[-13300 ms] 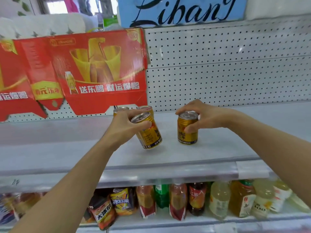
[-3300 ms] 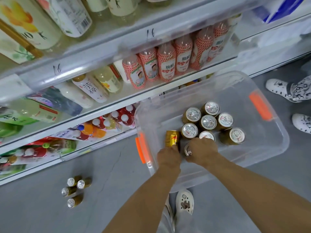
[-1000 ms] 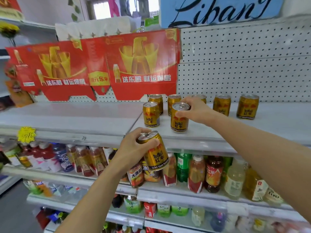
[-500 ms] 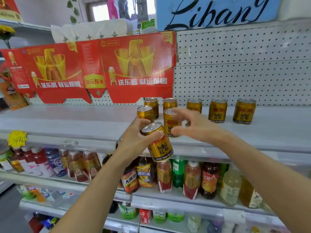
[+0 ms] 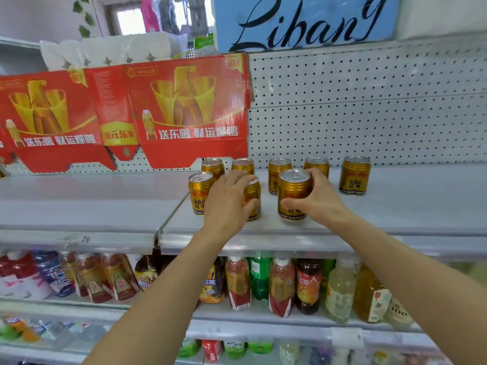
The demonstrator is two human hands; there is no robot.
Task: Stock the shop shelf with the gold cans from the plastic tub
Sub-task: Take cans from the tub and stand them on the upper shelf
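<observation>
Shelf [image 5: 395, 206] now with both cans, upright.

A red cardboard banner [image 5: 123, 114] with gold cups and white characters hangs on the white pegboard [image 5: 369, 106]. Above the pegboard sits a blue sign [image 5: 303, 22] with black script; left of that sign are white paper-roll packs [image 5: 105, 51]. Below the pegboard stand bottled drinks [image 5: 263, 283], among them a green bottle [image 5: 259, 275].
</observation>
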